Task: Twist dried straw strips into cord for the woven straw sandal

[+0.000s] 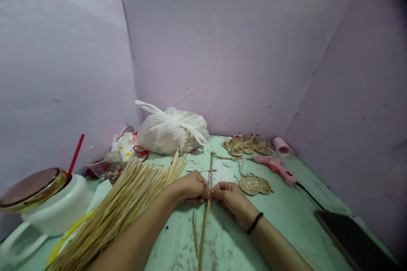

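My left hand and my right hand meet near the middle of the table, fingertips pinched on a thin dried plant strip. Below the hands the strip runs flat towards me; above them it continues as a narrow twisted cord. That cord bends right at its top and leads towards a coiled, flat woven piece beside my right hand. A shorter loose strip lies just left of the held one. Left of my left hand spreads a large bundle of dried strips, partly behind my forearm.
Several coiled pieces lie at the back. A pink glue gun, a pink spool and a dark flat device are at right. A tied white bag stands behind; a white mug with a lid stands left. Walls enclose the table.
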The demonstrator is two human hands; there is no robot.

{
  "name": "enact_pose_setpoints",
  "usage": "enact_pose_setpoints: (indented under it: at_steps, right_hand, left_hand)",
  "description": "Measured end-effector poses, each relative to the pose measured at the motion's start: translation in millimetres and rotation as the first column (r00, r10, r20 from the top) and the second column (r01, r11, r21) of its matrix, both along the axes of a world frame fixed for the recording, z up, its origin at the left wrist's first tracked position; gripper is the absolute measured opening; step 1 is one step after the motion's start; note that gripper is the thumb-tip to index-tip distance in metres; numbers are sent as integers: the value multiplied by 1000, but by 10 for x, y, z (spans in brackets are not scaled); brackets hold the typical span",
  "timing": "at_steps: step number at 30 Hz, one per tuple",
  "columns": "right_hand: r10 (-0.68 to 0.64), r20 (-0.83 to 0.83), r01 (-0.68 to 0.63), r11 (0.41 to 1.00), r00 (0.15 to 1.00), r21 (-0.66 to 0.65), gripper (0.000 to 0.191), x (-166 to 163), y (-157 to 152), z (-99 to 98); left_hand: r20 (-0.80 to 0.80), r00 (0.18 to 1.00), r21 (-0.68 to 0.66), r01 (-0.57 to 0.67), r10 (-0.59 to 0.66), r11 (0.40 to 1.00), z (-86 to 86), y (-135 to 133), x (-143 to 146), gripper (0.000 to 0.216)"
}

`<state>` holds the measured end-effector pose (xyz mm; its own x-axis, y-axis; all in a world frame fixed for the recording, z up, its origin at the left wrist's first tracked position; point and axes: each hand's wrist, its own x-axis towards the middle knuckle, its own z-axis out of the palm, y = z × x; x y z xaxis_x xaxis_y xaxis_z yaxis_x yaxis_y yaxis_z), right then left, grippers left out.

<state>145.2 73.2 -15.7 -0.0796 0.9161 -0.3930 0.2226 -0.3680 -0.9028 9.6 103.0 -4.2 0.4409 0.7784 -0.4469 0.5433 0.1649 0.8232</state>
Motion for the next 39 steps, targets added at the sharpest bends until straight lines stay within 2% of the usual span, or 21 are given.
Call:
enact_pose_setpoints:
  at_steps: [4,6,7,9,11,12,13,15,17,19,22,25,26,27,29,30,32,33,35,39]
  right_hand:
    - [18,23,-18,1000,1000,14,12,-4,-1,-16]
    - [29,23,-29,999,999,22,13,-4,2,-29]
    - [33,20,-34,999,999,26,13,-4,3,-36]
    - [44,13,-44,998,999,35,13,-2,6,-48]
    - [55,-1,-55,997,998,45,14,2,10,-56]
    - [61,-9,-60,997,998,51,14,4,13,-58]
    - [66,-14,-65,996,998,53,14,6,16,-58]
    - [68,-20,-67,997,997,49,12,9,23,-55]
    - [62,-20,-61,997,998,43,11,10,28,-51]
    - [56,-24,-55,998,998,42,11,12,32,-48]
    - [57,-23,-56,997,998,44,11,21,35,-47]
    - [62,-27,-61,997,998,44,11,34,39,-51]
    - [63,-30,-62,997,998,42,11,37,41,-55]
    - [64,-33,-62,997,997,42,11,39,43,-62]
    - [56,-48,-53,997,997,60,11,39,47,-79]
    - [54,-60,-49,996,997,77,11,38,49,-86]
    - [53,-87,-43,993,995,106,10,37,49,-96]
    - [55,-96,-44,993,994,112,10,38,48,-96]
    - [60,-105,-50,994,993,97,9,41,44,-89]
    - [55,-140,-45,996,989,71,8,50,40,-69]
  left_hand:
    - [-54,998,-13,10,-11,1000,60,23,-28,7]
    - [-109,992,86,-48,57,995,142,93,-105,9]
    - [-138,978,197,-130,159,972,185,143,-162,11]
    - [-149,919,402,-280,364,872,248,258,-301,17]
    - [-160,762,652,-396,628,646,254,366,-439,16]
    - [-193,699,699,-395,689,596,231,409,-497,17]
    - [-236,655,715,-384,718,584,194,444,-541,19]
    - [-329,618,707,-340,714,620,96,487,-592,23]
    - [-371,623,694,-308,689,651,12,504,-604,23]
    - [-356,647,698,-296,674,653,-9,507,-604,24]
    - [-304,689,741,-263,658,618,112,497,-614,30]
    - [-213,754,791,-241,622,563,370,448,-613,30]
    - [-163,789,782,-262,592,565,465,414,-598,29]
    - [-113,823,747,-298,556,594,553,368,-572,27]
    - [-31,891,615,-340,452,712,682,246,-491,24]
    - [-25,926,507,-313,377,803,710,179,-441,22]
    - [-87,981,294,-142,174,945,676,60,-335,16]
    - [-129,990,203,-26,53,979,619,19,-286,13]
    - [-214,974,135,103,-73,985,452,-12,-209,10]
    - [-341,936,93,125,-86,988,165,52,-149,13]
